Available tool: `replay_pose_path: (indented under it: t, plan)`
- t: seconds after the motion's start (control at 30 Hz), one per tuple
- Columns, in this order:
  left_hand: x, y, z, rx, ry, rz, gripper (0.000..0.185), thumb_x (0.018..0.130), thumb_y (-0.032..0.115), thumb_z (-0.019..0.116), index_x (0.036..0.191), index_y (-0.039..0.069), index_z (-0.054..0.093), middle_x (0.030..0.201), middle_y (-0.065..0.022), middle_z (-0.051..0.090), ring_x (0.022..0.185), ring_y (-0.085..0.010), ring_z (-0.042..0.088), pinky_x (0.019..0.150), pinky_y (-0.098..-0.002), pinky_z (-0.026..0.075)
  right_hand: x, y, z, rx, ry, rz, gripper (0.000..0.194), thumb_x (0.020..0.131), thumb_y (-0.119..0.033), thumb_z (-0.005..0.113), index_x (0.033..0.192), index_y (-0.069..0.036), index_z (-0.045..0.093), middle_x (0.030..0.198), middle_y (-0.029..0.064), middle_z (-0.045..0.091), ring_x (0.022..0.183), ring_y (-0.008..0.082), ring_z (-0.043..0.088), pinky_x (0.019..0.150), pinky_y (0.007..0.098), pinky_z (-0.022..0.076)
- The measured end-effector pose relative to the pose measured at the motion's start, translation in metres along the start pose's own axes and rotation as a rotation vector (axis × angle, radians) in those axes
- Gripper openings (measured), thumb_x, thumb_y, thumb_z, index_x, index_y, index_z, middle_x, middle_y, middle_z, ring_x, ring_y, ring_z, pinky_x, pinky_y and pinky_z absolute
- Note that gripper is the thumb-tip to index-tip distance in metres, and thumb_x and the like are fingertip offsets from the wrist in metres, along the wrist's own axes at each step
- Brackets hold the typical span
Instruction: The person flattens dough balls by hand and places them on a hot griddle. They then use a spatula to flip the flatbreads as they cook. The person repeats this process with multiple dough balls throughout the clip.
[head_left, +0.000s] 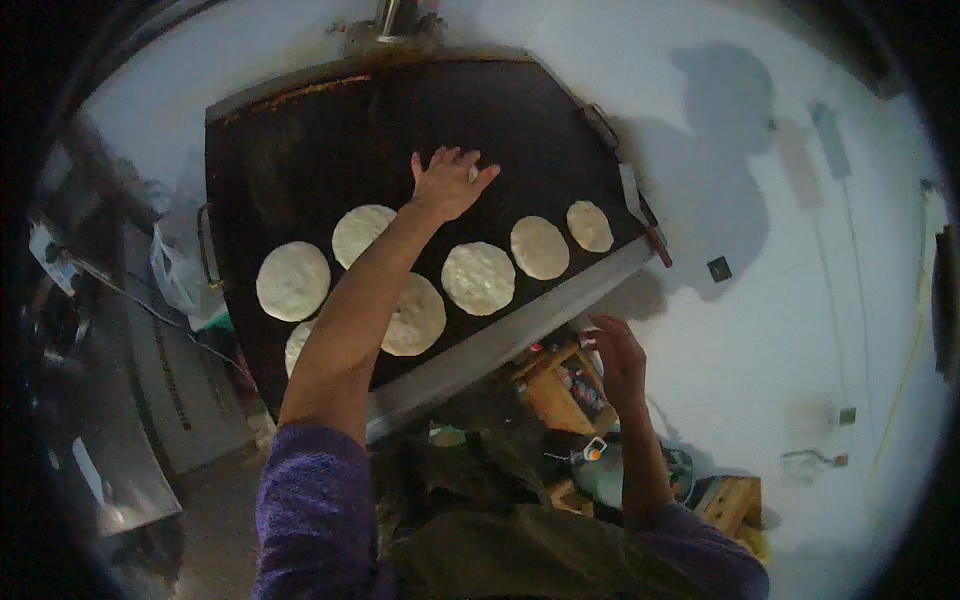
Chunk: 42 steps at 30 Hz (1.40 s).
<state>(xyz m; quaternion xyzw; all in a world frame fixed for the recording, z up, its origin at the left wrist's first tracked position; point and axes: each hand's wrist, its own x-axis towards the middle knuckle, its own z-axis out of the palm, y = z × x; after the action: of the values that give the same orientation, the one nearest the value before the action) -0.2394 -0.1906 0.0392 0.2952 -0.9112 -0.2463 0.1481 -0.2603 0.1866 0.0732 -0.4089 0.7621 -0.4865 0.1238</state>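
Note:
Several flat dough rounds lie on a dark griddle (315, 165), among them a pale round (293, 281) at the left and a smaller round (589, 226) at the far right. Over the middle of the griddle stretches my left hand (452, 182), back up and fingers spread. Its forearm hides parts of the rounds beneath. I cannot tell whether the hand touches the cooking surface. My right hand (621, 360) is off the griddle, just outside its metal front ledge (517, 330), with fingers bent. A small pale spot shows at its fingertips, too blurred to identify.
A scraper (634, 193) with a reddish handle lies at the griddle's right edge. Below the ledge stand a wooden crate (555, 397) and a greenish gas cylinder (604, 476). A white plastic bag (176, 274) hangs at left. The white wall (810, 322) rises close on the right.

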Motion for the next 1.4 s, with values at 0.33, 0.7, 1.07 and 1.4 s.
replay_pose_path:
  t: [0.33, 0.7, 1.07, 1.4]
  plan:
    - [-0.083, -0.051, -0.077, -0.309, 0.694, 0.046, 0.042, 0.103, 0.037, 0.046, 0.127, 0.005, 0.060, 0.140, -0.0196, 0.052, 0.134, -0.0363, 0.045, 0.112, -0.0476, 0.029, 0.257, 0.035, 0.100, -0.284, -0.401, -0.497, 0.039, 0.103, -0.022, 0.048, 0.138, -0.003, 0.051, 0.147, 0.0165, 0.046, 0.138, 0.0315, 0.042, 0.112, 0.0406, 0.0359]
    - [-0.195, -0.057, -0.095, -0.284, 0.531, -0.342, 0.046, 0.105, 0.039, 0.039, 0.132, 0.007, 0.059, 0.150, -0.0171, 0.043, 0.142, -0.0345, 0.035, 0.115, -0.0463, 0.027, 0.303, 0.050, 0.219, -0.729, -0.689, -0.497, 0.064, 0.106, -0.046, 0.023, 0.153, -0.004, 0.026, 0.163, 0.0107, 0.015, 0.151, 0.0228, 0.013, 0.123, 0.0380, 0.0112]
    - [-0.189, -0.049, -0.076, -0.310, 0.503, -0.287, 0.040, 0.105, 0.031, 0.043, 0.129, 0.003, 0.059, 0.145, -0.0207, 0.046, 0.140, -0.0368, 0.036, 0.113, -0.0472, 0.030, 0.306, 0.062, 0.225, -0.764, -0.667, -0.589, 0.069, 0.104, -0.052, 0.019, 0.156, -0.006, 0.019, 0.164, 0.0106, 0.012, 0.152, 0.0248, 0.009, 0.123, 0.0421, 0.0121]
    - [-0.147, -0.021, -0.013, 0.086, 0.062, 0.072, 0.047, 0.103, 0.030, 0.047, 0.140, 0.000, 0.047, 0.152, -0.0159, 0.038, 0.145, -0.0319, 0.030, 0.117, -0.0535, 0.021, 0.324, 0.062, 0.205, -0.172, -0.875, -0.327, 0.071, 0.104, -0.051, 0.021, 0.156, -0.005, 0.010, 0.164, 0.0127, 0.008, 0.152, 0.0248, 0.004, 0.123, 0.0392, 0.0052]
